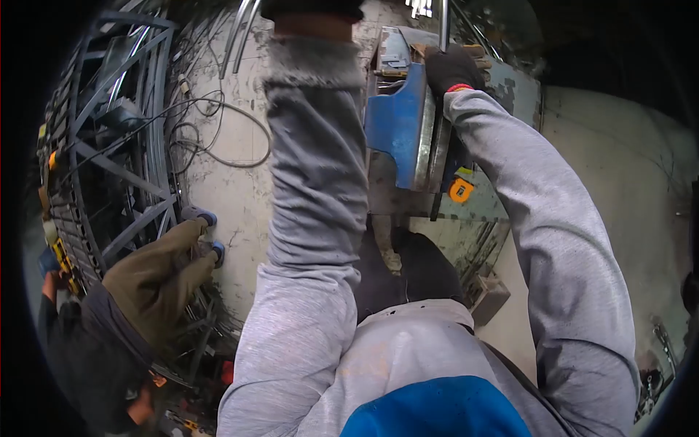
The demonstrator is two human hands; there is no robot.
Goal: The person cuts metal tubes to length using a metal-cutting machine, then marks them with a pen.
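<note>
My right hand [453, 71], in a dark glove with a red cuff edge, is closed around the end of a shiny metal tube [444, 25]. It rests over a machine with a blue metal guard [389, 120] and a long steel bar [429, 142] along its side. My left hand [313, 9] reaches far forward to the top edge of the head view. Only a dark, blurred part of it shows, and its fingers are hidden. An orange tape measure [460, 190] lies on the worn metal bench [484, 200], near my right forearm.
At left stands a steel rack [120, 146] filled with long metal profiles. A cable [251, 160] loops over the floor. Another person [156, 280] is bent over at lower left. A box-like block [489, 297] sits below the bench, and thin tubes [237, 40] lie ahead.
</note>
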